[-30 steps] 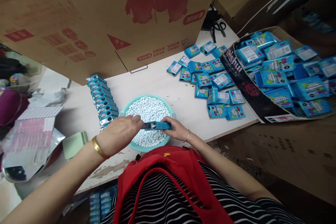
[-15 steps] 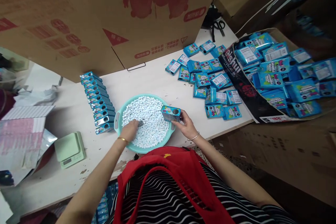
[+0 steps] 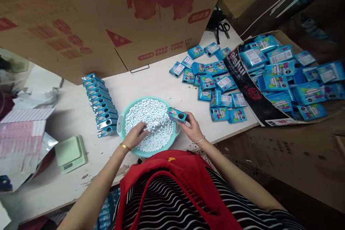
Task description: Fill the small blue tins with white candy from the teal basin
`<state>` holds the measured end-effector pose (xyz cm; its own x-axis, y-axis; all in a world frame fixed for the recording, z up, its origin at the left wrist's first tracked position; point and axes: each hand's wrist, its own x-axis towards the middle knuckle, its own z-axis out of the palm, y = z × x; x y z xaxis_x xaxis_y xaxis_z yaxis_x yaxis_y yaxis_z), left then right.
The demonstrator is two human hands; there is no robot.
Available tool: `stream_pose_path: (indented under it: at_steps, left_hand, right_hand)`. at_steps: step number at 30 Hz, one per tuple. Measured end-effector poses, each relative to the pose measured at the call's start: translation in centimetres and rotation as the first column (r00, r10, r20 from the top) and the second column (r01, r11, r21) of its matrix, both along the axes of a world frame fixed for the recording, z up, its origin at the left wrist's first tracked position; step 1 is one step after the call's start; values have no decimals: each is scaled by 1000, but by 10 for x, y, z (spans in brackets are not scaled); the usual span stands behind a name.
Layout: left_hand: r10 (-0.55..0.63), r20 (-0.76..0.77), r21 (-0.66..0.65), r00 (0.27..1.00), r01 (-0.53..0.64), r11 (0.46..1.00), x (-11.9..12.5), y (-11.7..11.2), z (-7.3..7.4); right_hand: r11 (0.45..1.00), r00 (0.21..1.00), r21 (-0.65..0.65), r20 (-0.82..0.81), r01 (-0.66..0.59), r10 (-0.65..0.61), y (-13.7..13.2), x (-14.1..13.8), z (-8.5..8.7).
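Note:
A teal basin (image 3: pixel 122 119) full of small white pellets (image 3: pixel 153 122) sits in front of me on the white table (image 3: pixel 167 82). My left hand (image 3: pixel 137 134) is curled into the pellets at the basin's near left side, fingers closed on a scoop of them. My right hand (image 3: pixel 191 127) holds a small blue box (image 3: pixel 176 114) over the basin's right rim, tilted, with a round opening facing me.
A neat row of blue boxes (image 3: pixel 99 104) stands left of the basin. Loose blue boxes (image 3: pixel 215 79) lie at the right, more in an open carton (image 3: pixel 291 75). A green scale (image 3: pixel 70 152) sits at the left. A big cardboard box (image 3: pixel 107 14) rises behind; scissors (image 3: pixel 224 27) lie beyond.
The hands parted: my left hand left the box and dropped into the pellets, then closed on some. My right hand carried the box to the basin's right rim and tilted it.

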<state>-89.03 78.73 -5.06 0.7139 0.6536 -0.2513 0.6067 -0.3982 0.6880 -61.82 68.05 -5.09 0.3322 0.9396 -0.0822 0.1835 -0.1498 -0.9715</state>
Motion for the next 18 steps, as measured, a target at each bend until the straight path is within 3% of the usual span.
stream_pose_path:
  at_steps: [4,7,12,15,18]
  left_hand:
    - [-32,48,45,998,30,999,-17,6,59]
    - [-105,15,92,994,104,990,-16,11,92]
    - [-239,-263,192,935,293,936,4,12,125]
    - [-212,-447,262,869,354,898,23,4,143]
    - [-194,-534,323,823,411,852,39,-7,161]
  right_hand:
    - [992,968,16,223,-124,117,5,-8,7]
    - [974,918,46,348,-221,192,10,-21,6]
    - [943,857,79,447,-324,257,14,-38,2]
    - [935,844,81,462,-345,272,13,-43,0]
    - [933,843,88,464,-350,273,12,-44,-3]
